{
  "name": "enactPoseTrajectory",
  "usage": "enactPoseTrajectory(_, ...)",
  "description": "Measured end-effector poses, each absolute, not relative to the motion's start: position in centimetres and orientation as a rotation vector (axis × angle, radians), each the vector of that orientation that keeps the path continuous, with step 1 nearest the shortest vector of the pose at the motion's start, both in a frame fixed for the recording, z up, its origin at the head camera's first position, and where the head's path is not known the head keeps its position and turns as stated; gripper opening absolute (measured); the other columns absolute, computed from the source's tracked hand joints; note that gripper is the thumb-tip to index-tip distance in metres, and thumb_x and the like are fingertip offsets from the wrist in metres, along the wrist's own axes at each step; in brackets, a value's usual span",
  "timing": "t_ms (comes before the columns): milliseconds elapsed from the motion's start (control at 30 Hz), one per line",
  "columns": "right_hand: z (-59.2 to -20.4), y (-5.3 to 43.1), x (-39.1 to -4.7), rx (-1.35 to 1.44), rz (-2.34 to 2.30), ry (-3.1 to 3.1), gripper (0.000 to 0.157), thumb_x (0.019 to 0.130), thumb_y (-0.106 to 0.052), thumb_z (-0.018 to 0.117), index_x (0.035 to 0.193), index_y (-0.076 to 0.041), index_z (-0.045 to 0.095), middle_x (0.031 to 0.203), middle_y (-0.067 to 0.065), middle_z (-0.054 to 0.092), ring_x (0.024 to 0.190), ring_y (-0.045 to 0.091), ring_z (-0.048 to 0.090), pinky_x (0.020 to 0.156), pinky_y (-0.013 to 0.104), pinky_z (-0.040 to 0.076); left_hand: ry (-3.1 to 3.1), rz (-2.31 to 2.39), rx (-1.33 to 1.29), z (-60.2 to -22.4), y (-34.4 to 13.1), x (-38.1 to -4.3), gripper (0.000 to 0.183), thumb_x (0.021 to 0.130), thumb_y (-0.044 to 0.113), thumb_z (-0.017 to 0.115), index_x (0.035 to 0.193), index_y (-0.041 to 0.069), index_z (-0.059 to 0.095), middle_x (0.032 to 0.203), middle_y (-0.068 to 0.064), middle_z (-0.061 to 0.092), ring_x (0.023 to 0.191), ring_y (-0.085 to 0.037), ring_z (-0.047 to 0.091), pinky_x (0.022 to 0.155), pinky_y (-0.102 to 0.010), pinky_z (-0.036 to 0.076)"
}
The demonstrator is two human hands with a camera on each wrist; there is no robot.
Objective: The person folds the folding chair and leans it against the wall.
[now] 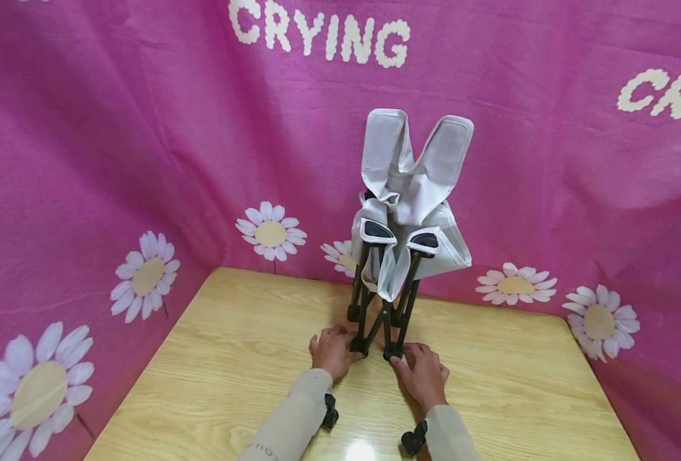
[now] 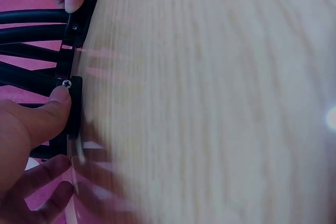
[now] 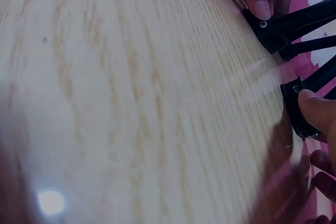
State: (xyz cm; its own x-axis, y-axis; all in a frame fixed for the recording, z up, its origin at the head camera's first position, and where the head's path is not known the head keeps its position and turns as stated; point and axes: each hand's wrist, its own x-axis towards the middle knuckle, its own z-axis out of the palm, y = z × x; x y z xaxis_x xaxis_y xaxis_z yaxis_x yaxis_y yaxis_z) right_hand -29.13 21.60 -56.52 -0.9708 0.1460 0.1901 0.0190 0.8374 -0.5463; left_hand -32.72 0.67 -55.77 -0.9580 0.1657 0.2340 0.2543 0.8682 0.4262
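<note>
A folding chair (image 1: pixel 423 192) with white fabric and black tube legs stands partly folded at the back of the table, its legs close together. My left hand (image 1: pixel 331 353) grips the chair's near left foot (image 1: pixel 359 347) low at the tabletop. In the left wrist view the thumb (image 2: pixel 60 98) lies by the screw of that black foot. On the other side, my right hand (image 1: pixel 423 376) holds the near right foot (image 1: pixel 393 352), its thumb (image 3: pixel 315 106) against the foot's screw side. Two fabric flaps stick up at the top. The rear legs are partly hidden.
The chair and both hands are on a light wood-grain table (image 1: pixel 248 371). Behind it and along its sides hangs a pink cloth (image 1: pixel 294 141) with white daisies and lettering. The chair's fabric stands close in front of the back cloth.
</note>
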Motion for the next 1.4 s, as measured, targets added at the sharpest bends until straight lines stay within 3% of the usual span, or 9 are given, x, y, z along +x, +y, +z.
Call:
enactPoseTrajectory(967, -55.7, 21.9, -30.6, -0.079, 0.74, -2.788, 0.042, 0.079, -0.047, 0.063, 0.11, -0.019, 0.061, 0.12, 0.009, 0.053, 0.106, 0.032, 0.046, 0.077, 0.054, 0.029, -2.896, -0.655, -0.274, -54.4, 1.1, -33.8, 0.045, 0.07, 0.045, 0.071, 0.113, 0.032, 0.063, 0.112, 0.004, 0.055, 0.104, -0.026, 0.047, 0.085, -0.054, 0.029)
enactPoseTrajectory(1400, -56.0, 21.8, -30.6, -0.094, 0.746, -2.801, 0.042, 0.079, -0.048, 0.062, 0.11, -0.02, 0.061, 0.121, 0.009, 0.052, 0.105, 0.033, 0.046, 0.078, 0.054, 0.028, -2.87, -0.631, -0.28, -56.0, 1.1, -34.4, 0.046, 0.069, 0.048, 0.071, 0.112, 0.033, 0.063, 0.111, 0.006, 0.056, 0.103, -0.024, 0.047, 0.084, -0.054, 0.029)
